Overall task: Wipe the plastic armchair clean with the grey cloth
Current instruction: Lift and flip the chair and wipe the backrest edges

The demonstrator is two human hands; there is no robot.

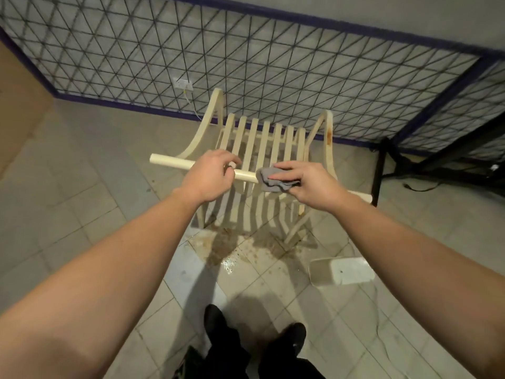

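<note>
A cream plastic armchair with a slatted seat and back stands in front of me, seen from behind and above. Its top rail runs across the middle of the view. My left hand grips that rail with curled fingers, left of centre. Right beside it, my right hand holds a crumpled grey cloth against the rail, fingers curled over the cloth. The rail's right end pokes out beyond my right wrist.
A tiled wall with a dark blue border rises behind the chair. Black metal legs stand to the right. A white rectangular tub lies on the floor at right. Brown dirt and wet stains cover the tiles under the chair.
</note>
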